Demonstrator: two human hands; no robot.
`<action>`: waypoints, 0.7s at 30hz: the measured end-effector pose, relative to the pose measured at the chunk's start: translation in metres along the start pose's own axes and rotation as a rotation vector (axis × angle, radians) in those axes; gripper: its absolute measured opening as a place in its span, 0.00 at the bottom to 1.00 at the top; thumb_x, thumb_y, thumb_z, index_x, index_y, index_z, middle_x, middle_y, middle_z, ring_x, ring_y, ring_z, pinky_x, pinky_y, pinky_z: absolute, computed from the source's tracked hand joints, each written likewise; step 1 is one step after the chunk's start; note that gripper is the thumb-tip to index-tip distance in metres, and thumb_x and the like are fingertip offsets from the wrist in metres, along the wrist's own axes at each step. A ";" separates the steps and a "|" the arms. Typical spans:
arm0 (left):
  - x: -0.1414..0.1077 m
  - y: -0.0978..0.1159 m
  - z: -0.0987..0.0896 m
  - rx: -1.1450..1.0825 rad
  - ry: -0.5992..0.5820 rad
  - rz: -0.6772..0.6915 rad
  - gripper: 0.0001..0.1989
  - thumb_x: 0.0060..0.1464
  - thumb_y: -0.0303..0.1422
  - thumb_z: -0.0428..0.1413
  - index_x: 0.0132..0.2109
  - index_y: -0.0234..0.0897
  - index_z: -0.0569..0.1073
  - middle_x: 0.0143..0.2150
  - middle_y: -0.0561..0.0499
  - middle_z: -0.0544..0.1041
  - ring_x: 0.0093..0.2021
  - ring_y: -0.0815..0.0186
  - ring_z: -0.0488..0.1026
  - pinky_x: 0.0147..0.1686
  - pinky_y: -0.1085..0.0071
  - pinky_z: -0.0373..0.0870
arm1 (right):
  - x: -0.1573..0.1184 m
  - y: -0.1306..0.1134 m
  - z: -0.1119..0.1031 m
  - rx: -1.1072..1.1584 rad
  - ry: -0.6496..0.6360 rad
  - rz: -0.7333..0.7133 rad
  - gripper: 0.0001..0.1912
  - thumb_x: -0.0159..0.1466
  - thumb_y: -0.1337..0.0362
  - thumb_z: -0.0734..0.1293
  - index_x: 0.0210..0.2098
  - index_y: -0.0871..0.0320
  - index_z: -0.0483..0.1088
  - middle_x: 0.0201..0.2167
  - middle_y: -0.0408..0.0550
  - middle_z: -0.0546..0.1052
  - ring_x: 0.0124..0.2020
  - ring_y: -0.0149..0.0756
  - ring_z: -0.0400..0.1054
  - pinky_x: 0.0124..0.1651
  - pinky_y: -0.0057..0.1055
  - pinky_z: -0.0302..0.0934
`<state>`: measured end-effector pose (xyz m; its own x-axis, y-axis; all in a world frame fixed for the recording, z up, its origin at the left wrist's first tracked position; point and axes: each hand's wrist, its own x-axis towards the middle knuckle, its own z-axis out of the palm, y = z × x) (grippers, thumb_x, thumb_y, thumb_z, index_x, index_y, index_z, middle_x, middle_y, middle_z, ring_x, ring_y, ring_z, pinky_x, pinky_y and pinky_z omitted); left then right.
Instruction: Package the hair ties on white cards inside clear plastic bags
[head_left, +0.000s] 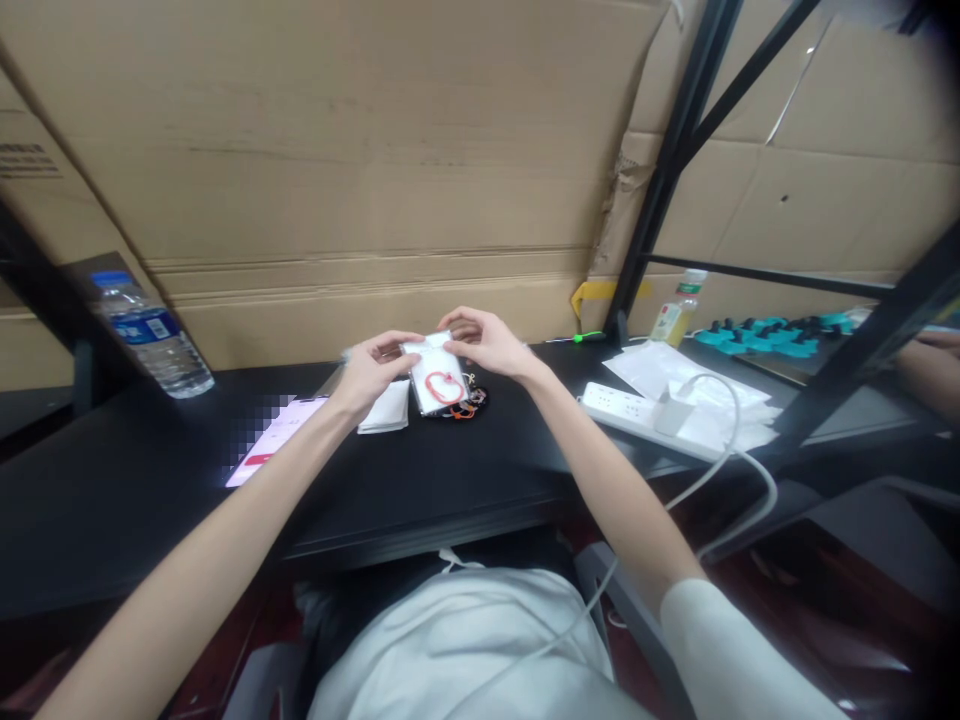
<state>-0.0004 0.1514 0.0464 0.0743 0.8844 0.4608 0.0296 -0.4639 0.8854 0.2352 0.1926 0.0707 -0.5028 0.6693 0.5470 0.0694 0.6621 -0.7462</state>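
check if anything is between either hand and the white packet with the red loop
Nothing visible: the left hand and right hand both hold the white packet by its upper part. The dark bundle shows past its lower right edge.

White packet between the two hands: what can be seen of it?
The white packet is small, flat and roughly rectangular, with a glossy surface that looks like clear plastic over white card. A thin red loop shows on its lower face. The left hand and right hand pinch its far end, thumbs on top; its near end points toward the person. Small dark and orange items show beside its lower right edge. Whether it touches the table is unclear.
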 end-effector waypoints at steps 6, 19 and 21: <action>-0.002 0.008 0.001 0.040 0.008 0.013 0.18 0.49 0.44 0.74 0.43 0.38 0.86 0.48 0.44 0.87 0.48 0.55 0.83 0.48 0.60 0.82 | 0.002 -0.007 -0.002 0.100 0.049 0.019 0.17 0.61 0.60 0.76 0.47 0.57 0.75 0.43 0.50 0.82 0.45 0.41 0.76 0.39 0.31 0.73; 0.000 0.003 0.000 0.193 0.050 0.145 0.21 0.54 0.48 0.71 0.46 0.36 0.86 0.49 0.39 0.87 0.50 0.49 0.84 0.52 0.54 0.82 | 0.006 0.015 0.025 -0.169 0.218 0.052 0.18 0.64 0.54 0.76 0.47 0.58 0.76 0.43 0.52 0.84 0.45 0.41 0.79 0.53 0.39 0.73; 0.000 0.003 -0.001 0.197 0.046 0.151 0.21 0.54 0.47 0.71 0.47 0.36 0.86 0.50 0.39 0.87 0.51 0.49 0.84 0.55 0.53 0.81 | 0.008 0.017 0.022 -0.148 0.172 0.054 0.16 0.65 0.54 0.76 0.45 0.59 0.78 0.43 0.53 0.84 0.44 0.41 0.80 0.52 0.39 0.73</action>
<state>-0.0017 0.1502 0.0487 0.0469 0.8037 0.5931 0.2157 -0.5879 0.7796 0.2138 0.2018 0.0543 -0.3416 0.7446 0.5735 0.2243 0.6572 -0.7196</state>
